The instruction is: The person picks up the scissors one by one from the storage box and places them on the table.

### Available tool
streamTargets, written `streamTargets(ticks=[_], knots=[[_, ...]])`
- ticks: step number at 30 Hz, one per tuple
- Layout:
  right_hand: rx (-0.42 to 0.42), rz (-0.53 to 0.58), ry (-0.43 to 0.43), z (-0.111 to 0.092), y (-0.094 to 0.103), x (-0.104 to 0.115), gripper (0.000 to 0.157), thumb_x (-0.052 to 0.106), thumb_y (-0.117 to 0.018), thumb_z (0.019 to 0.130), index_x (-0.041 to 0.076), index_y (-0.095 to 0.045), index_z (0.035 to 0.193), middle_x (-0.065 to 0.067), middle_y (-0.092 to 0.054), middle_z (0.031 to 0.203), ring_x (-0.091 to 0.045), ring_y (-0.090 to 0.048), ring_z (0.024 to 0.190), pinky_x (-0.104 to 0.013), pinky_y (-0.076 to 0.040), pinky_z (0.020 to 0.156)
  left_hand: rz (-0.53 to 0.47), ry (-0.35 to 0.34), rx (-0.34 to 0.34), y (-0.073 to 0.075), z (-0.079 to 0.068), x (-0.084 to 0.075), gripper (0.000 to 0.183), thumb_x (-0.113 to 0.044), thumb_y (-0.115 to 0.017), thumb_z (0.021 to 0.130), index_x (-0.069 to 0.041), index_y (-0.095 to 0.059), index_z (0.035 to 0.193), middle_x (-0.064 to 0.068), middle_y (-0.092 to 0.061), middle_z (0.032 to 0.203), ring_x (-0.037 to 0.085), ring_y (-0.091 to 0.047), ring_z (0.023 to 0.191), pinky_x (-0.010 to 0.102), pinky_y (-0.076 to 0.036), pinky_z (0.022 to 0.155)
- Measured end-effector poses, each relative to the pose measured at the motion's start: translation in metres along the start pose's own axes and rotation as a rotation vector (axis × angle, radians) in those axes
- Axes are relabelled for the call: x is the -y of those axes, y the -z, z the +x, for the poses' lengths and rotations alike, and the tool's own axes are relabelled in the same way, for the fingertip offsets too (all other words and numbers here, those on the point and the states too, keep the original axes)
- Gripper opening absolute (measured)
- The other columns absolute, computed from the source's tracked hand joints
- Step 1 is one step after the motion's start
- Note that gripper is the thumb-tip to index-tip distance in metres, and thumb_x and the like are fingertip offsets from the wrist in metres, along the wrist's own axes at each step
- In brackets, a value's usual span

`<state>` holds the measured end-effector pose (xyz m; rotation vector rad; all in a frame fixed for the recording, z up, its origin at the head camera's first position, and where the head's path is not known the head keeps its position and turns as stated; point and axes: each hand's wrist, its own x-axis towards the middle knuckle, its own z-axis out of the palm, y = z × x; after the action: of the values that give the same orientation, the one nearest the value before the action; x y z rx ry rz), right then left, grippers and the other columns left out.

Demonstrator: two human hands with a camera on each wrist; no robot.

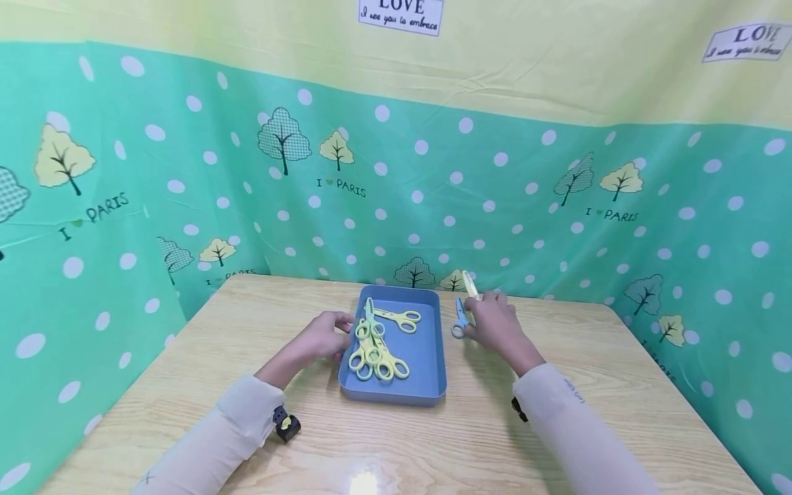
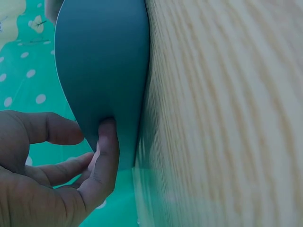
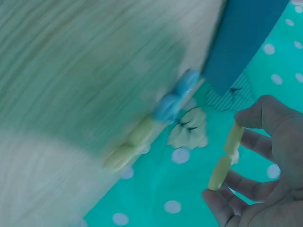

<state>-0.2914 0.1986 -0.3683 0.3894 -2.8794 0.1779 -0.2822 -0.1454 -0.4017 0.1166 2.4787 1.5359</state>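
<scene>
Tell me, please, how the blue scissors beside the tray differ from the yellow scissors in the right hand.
The blue scissors are blue; the yellow scissors are pale yellow. The blue scissors lie on the table, whereas the yellow scissors are held up in the right hand. Both are outside the tray.

both hands [image 1: 324,337] [image 1: 495,322] apart, fingers [image 2: 108,156] bent, forearms [image 1: 207,430] extended forward
</scene>
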Motion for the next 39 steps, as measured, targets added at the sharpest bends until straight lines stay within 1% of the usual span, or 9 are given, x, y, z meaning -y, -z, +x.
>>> streamTargets(ticks=[7, 11, 17, 19, 23, 30, 33, 35, 39], knots=[[-0.029, 0.02, -0.057, 0.002, -0.011, -0.029, 0.042, 0.018, -0.08, 0.083, 0.002, -0.069, 0.121, -0.027, -0.058, 0.107, -0.047, -0.05, 0.102, -0.058, -0.051, 0.077, -0.011, 0.001, 0.01, 0.0, -0.001, 0.0, 0.064, 0.009, -0.057, 0.081, 0.008, -0.049, 0.145, 0.022, -0.056, 0.123, 0.026, -0.063, 0.078, 0.035, -0.06, 0.06], [-0.005, 0.037, -0.081, 0.004, -0.016, -0.046, 0.042, 0.015, -0.076, 0.085, 0.0, -0.068, 0.123, -0.03, -0.058, 0.109, -0.049, -0.049, 0.103, -0.06, -0.05, 0.078, -0.005, -0.005, 0.009, 0.0, -0.001, 0.0, 0.064, 0.009, -0.057, 0.081, 0.008, -0.049, 0.144, 0.022, -0.056, 0.124, 0.027, -0.064, 0.08, 0.035, -0.06, 0.06], [0.074, 0.047, -0.104, 0.005, -0.017, -0.071, 0.045, 0.011, -0.072, 0.088, -0.004, -0.064, 0.13, -0.034, -0.059, 0.116, -0.054, -0.05, 0.106, -0.064, -0.05, 0.079, 0.001, -0.006, -0.001, 0.001, 0.0, 0.002, 0.064, 0.009, -0.057, 0.081, 0.007, -0.05, 0.144, 0.02, -0.057, 0.123, 0.025, -0.063, 0.076, 0.034, -0.058, 0.058], [0.113, 0.062, -0.109, 0.005, -0.014, -0.078, 0.043, 0.011, -0.07, 0.09, -0.005, -0.063, 0.13, -0.034, -0.06, 0.121, -0.057, -0.049, 0.111, -0.069, -0.049, 0.084, 0.0, -0.008, -0.002, 0.001, 0.0, 0.002, 0.064, 0.009, -0.057, 0.081, 0.007, -0.05, 0.144, 0.019, -0.057, 0.122, 0.024, -0.063, 0.075, 0.034, -0.058, 0.058], [0.186, 0.082, -0.128, 0.004, -0.009, -0.091, 0.041, 0.012, -0.069, 0.09, -0.006, -0.064, 0.127, -0.031, -0.061, 0.126, -0.058, -0.048, 0.116, -0.075, -0.045, 0.09, -0.005, -0.01, 0.0, 0.001, 0.001, 0.003, 0.065, 0.009, -0.057, 0.08, 0.007, -0.05, 0.144, 0.019, -0.057, 0.122, 0.024, -0.062, 0.074, 0.034, -0.058, 0.058], [0.295, 0.074, -0.108, 0.005, -0.008, -0.102, 0.036, 0.01, -0.068, 0.09, -0.008, -0.067, 0.121, -0.029, -0.065, 0.119, -0.045, -0.056, 0.102, -0.061, -0.046, 0.091, 0.0, -0.002, -0.007, 0.001, 0.001, 0.003, 0.065, 0.009, -0.058, 0.08, 0.006, -0.05, 0.144, 0.019, -0.057, 0.123, 0.025, -0.064, 0.077, 0.035, -0.06, 0.06], [0.317, 0.059, -0.08, 0.004, -0.01, -0.105, 0.034, 0.008, -0.066, 0.09, -0.009, -0.067, 0.119, -0.029, -0.066, 0.118, -0.047, -0.059, 0.106, -0.063, -0.044, 0.096, -0.003, -0.003, -0.003, 0.001, 0.001, 0.003, 0.065, 0.009, -0.058, 0.08, 0.006, -0.051, 0.144, 0.019, -0.057, 0.123, 0.025, -0.064, 0.079, 0.037, -0.06, 0.061], [0.328, 0.06, -0.071, 0.003, -0.011, -0.106, 0.032, 0.006, -0.065, 0.09, -0.009, -0.068, 0.118, -0.029, -0.066, 0.12, -0.05, -0.058, 0.111, -0.067, -0.042, 0.1, 0.003, -0.003, -0.002, 0.001, 0.001, 0.002, 0.064, 0.009, -0.058, 0.08, 0.005, -0.051, 0.144, 0.018, -0.057, 0.123, 0.025, -0.063, 0.079, 0.037, -0.06, 0.061], [0.365, 0.088, -0.073, 0.0, -0.012, -0.108, 0.032, 0.004, -0.065, 0.089, -0.008, -0.069, 0.118, -0.03, -0.064, 0.125, -0.056, -0.053, 0.121, -0.072, -0.038, 0.105, 0.007, -0.003, -0.002, 0.0, 0.001, 0.002, 0.063, 0.009, -0.058, 0.08, 0.005, -0.052, 0.143, 0.018, -0.057, 0.122, 0.024, -0.063, 0.078, 0.036, -0.059, 0.06]])
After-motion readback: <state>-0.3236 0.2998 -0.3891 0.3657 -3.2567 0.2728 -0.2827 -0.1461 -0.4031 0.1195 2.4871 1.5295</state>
